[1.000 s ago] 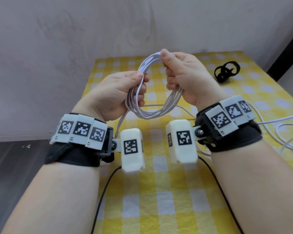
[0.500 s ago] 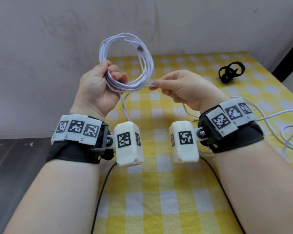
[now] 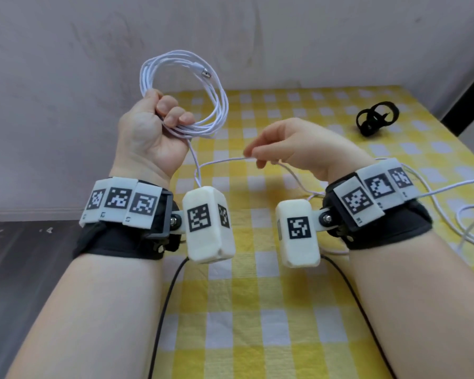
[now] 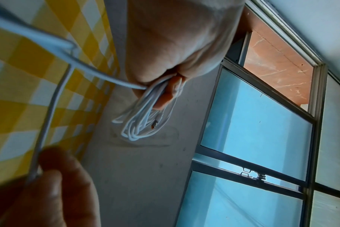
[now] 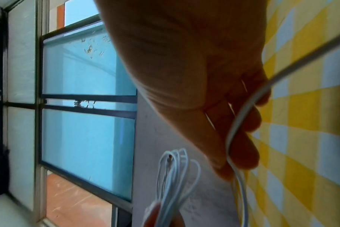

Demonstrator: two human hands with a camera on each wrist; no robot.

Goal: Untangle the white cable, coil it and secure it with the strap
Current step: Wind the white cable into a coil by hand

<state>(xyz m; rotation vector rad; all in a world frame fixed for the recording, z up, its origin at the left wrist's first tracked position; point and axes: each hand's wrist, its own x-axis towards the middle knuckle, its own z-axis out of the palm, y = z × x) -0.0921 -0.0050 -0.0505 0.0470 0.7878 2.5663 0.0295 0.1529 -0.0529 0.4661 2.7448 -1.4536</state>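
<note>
Left hand (image 3: 148, 132) grips the coiled white cable (image 3: 184, 91) aloft, keeping loops together; right hand (image 3: 293, 149) apparently pinches the loose run; strap (image 3: 376, 119) waits at two o'clock.

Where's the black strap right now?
In the head view, the black strap lies on the yellow checked tablecloth at the far right, beyond the right hand, untouched.

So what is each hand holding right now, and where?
Left hand grips the cable coil's bottom; right hand pinches its loose run.
</note>
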